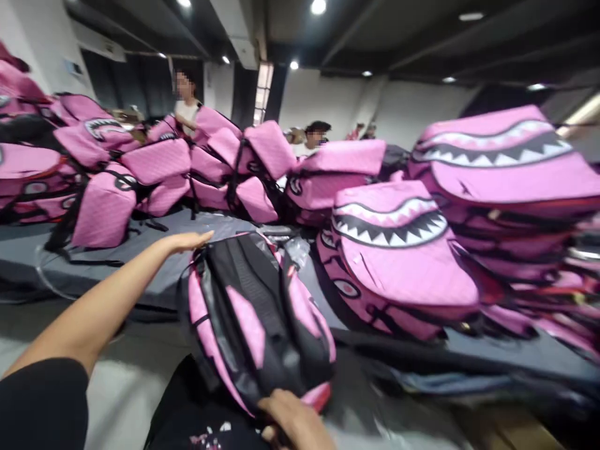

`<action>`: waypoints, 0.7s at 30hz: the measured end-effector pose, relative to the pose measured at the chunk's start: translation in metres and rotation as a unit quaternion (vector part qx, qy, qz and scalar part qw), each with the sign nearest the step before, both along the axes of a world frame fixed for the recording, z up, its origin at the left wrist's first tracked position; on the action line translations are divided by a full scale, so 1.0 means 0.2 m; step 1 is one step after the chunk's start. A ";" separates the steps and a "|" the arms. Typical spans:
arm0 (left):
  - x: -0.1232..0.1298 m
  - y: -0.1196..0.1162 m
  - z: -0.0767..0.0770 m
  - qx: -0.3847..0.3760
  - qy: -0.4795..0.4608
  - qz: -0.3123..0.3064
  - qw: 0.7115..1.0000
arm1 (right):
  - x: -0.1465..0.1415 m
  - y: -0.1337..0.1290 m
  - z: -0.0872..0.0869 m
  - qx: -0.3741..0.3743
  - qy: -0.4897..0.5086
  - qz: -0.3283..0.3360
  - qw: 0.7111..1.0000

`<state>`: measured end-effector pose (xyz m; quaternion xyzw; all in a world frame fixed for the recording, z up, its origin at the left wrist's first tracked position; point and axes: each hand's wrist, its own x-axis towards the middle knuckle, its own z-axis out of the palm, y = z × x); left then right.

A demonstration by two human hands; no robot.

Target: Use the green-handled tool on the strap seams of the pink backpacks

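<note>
A pink and black backpack (255,319) lies with its black padded back and straps facing up, leaning from my lap onto the grey table (154,278). My left hand (187,240) stretches out flat, fingers together, touching the backpack's far top edge. My right hand (293,422) grips the backpack's near bottom edge at the frame's lower middle.
Stacks of pink backpacks with shark-mouth prints (398,250) fill the table on the right. More pink backpacks (154,169) are piled across the back and left. Two people (186,103) stand behind the far pile. The view is blurred.
</note>
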<state>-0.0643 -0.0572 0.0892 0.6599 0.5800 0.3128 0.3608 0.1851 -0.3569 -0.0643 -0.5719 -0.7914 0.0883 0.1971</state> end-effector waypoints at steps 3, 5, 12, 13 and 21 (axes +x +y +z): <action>0.03 -0.02 -0.34 0.062 0.119 0.045 0.990 | -0.12 0.17 0.08 -0.156 0.077 0.050 0.983; 0.04 -0.04 -0.50 0.125 0.166 0.064 0.976 | -0.18 0.34 0.15 -0.113 0.062 0.012 0.992; -0.03 -0.02 -0.67 0.263 0.263 0.031 0.928 | 0.09 0.70 0.22 -0.095 -0.033 -0.235 0.967; -0.02 -0.02 -0.66 0.291 0.284 0.031 0.913 | 0.19 0.71 0.21 -0.104 -0.041 -0.276 0.955; 0.66 0.01 -0.59 0.434 0.289 -0.329 0.787 | 0.48 0.81 0.12 -0.208 -0.073 -0.306 0.926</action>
